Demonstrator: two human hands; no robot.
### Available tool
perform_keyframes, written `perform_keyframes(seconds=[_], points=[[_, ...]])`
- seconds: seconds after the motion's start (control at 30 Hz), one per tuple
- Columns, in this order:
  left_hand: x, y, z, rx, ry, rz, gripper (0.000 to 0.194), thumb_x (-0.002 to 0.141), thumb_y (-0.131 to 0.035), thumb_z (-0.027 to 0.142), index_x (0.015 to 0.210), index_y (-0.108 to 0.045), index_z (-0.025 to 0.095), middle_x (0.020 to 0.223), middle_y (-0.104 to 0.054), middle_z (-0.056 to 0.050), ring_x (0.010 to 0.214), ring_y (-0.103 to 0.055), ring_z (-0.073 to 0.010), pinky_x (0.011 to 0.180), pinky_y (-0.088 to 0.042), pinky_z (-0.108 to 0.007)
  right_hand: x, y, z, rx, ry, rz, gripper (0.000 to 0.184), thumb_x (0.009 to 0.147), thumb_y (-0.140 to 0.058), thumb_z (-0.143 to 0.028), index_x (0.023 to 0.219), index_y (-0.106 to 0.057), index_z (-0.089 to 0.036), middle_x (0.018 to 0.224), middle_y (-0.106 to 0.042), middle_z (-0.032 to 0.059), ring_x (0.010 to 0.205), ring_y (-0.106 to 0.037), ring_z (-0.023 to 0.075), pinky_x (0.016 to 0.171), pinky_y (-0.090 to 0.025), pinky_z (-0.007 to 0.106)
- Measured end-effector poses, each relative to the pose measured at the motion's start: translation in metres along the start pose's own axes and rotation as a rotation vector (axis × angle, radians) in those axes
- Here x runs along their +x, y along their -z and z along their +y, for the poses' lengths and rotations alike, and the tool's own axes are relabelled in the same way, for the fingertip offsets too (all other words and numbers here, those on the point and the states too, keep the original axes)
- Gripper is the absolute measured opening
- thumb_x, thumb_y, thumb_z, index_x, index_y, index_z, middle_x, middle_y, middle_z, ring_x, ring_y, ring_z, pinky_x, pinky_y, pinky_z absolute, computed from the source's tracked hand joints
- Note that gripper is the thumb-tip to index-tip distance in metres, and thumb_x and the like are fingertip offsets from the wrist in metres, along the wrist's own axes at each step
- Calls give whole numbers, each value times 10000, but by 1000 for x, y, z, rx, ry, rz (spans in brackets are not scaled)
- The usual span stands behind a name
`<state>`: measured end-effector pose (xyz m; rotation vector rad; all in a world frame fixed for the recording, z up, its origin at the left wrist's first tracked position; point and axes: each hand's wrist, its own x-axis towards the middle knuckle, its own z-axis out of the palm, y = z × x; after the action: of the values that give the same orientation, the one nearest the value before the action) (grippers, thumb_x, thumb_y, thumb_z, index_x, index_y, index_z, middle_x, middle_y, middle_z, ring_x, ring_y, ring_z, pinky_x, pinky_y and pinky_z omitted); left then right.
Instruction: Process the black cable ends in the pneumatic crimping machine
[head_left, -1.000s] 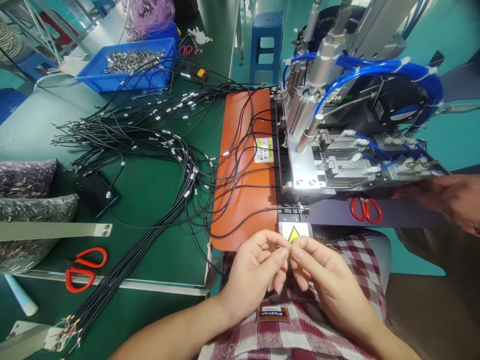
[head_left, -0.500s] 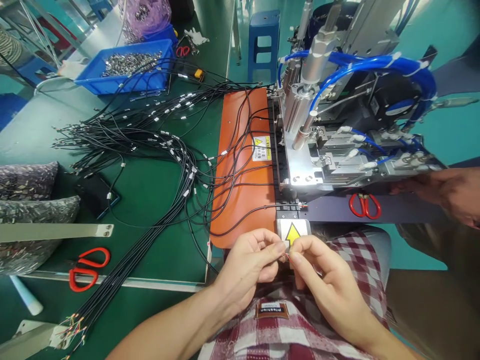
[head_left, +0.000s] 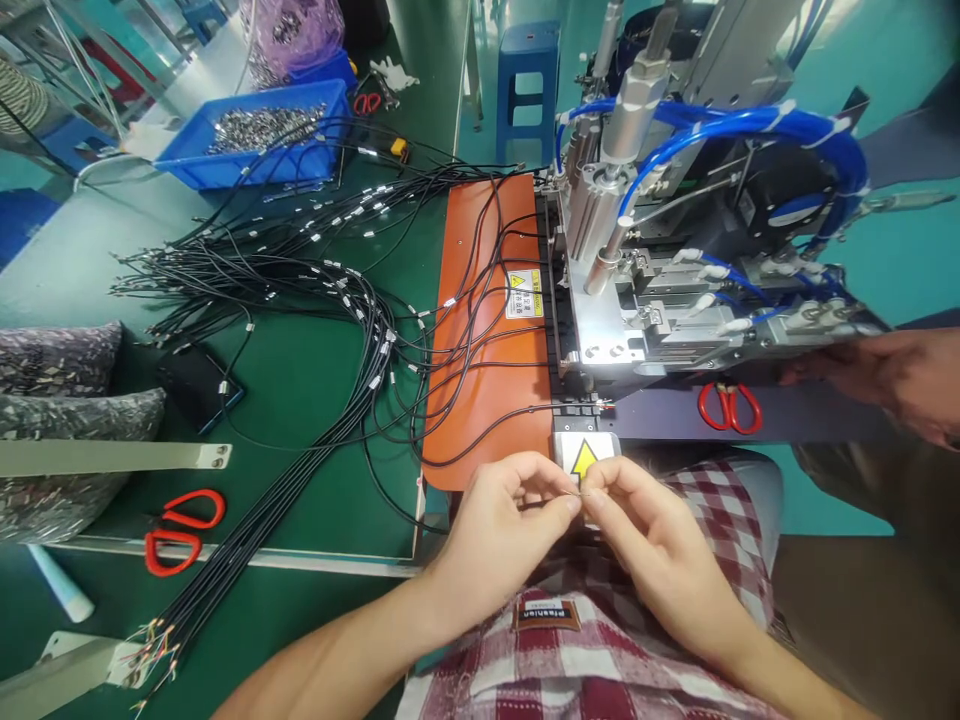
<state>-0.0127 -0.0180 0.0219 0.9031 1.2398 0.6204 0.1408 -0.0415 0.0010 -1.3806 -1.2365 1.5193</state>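
Observation:
My left hand (head_left: 517,525) and my right hand (head_left: 645,525) meet in front of the checked apron (head_left: 495,665), each with thumb and finger pinched together. Between the fingertips shows a thin wire (head_left: 573,492), mostly covered by the fingers. A black cable (head_left: 397,508) runs from the bundle toward the left hand and disappears behind it. Just beyond the hands is a white block with a yellow arrow (head_left: 584,458). Past it, another cable's bared coloured wires (head_left: 604,406) lie in a slot at the machine's edge.
The metal machine (head_left: 622,320) with blue air hoses stands at the right, behind red-handled scissors (head_left: 729,407). Black cables (head_left: 367,330) spread over the orange plate (head_left: 487,440) and green table. Another person's hand (head_left: 900,375) is at the far right. More scissors (head_left: 180,530) lie left.
My left fingers have shifted slightly, closer to the right fingertips. The red wire tip and pale piece seen earlier between them are now hidden. The view has moved a little.

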Motion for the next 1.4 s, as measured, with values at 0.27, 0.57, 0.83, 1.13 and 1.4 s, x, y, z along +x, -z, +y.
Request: perform_keyframes(seconds=[0.27, 0.57, 0.83, 1.13, 1.4], points=[[2, 3, -4, -174, 96, -58, 188, 729, -711, 274, 781, -637, 108, 717, -636, -31, 632, -534, -97, 598, -383, -200, 3, -2, -6, 231, -190, -27, 315, 837, -630, -467, 733, -538, -184, 584, -455, -55, 461, -391, 81, 450, -336, 204], [5, 5, -8, -241, 138, -74, 134, 746, -683, 237, 754, -624, 117, 620, -542, 21, 528, -404, -51, 501, -278, -181, 3, 11, -5, 125, -140, 12, 258, 874, -602, -417, 761, -612, -185, 654, -546, -19, 516, -444, 101, 516, -392, 224], [2, 3, -5, -276, 130, -85, 136, 731, -702, 231, 751, -633, 116, 660, -568, 12, 561, -435, -55, 527, -304, -183, 1, 10, 1, 232, -224, -24, 241, 808, -688, -417, 793, -663, -178, 539, -485, -45, 467, -403, 88, 459, -342, 206], [4, 7, -6, -421, 183, -204, 149, 722, -716, 213, 739, -617, 103, 592, -489, 35, 487, -306, -24, 467, -183, -185, 8, 12, 5, 605, -406, -210, 235, 764, -752, -357, 723, -661, -145, 594, -511, -26, 464, -324, 39, 448, -204, 183], [5, 8, -8, -427, 190, -210, 159, 718, -722, 217, 747, -623, 96, 614, -514, 20, 483, -320, -19, 467, -175, -189, 4, 13, 4, 565, -351, -175, 240, 779, -740, -371, 749, -663, -145, 591, -502, -30, 467, -348, 46, 450, -215, 188]])
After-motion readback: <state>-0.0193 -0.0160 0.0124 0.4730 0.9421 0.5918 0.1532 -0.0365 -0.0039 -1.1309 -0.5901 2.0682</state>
